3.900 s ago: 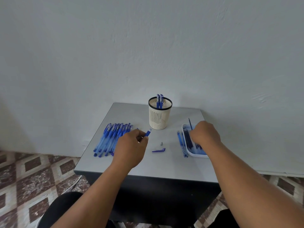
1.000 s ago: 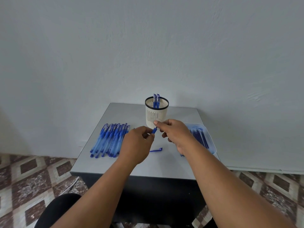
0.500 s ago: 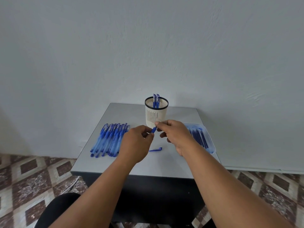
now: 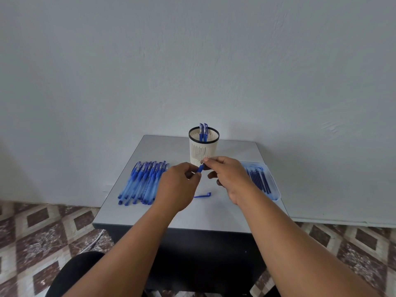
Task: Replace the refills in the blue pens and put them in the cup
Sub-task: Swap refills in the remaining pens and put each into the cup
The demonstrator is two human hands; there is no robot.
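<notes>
Grey table (image 4: 171, 219) carrying all the work pieces, seen from the head view. Refill tray (image 4: 275, 189) along the right edge, holding dark blue refills (image 4: 260, 182) laid roughly parallel. Row of capped blue pens (image 4: 141, 182) near the left edge, side by side, tips toward the front. Cream mesh cup (image 4: 203, 150) at the middle of the back edge, upright, with two finished pens (image 4: 203, 130) standing in it. Left hand (image 4: 179, 188), over the middle of the table just in front of the cup, fingers curled round the pen barrel (image 4: 200, 168), of which only a short blue end shows. Right hand (image 4: 228, 175), thumb and forefinger pinching at that exposed end, other fingers loosely curled; what they pinch is too small to tell. Loose blue cap (image 4: 202, 195) lying flat on the table below the hands.

The step appears to be reassembly at the barrel's tip end. Judged best practice: keep the barrel steady in the left hand, align the part squarely with its axis, and turn with light fingertip force only. The cap should then be fetched before the pen goes into the cup.
</notes>
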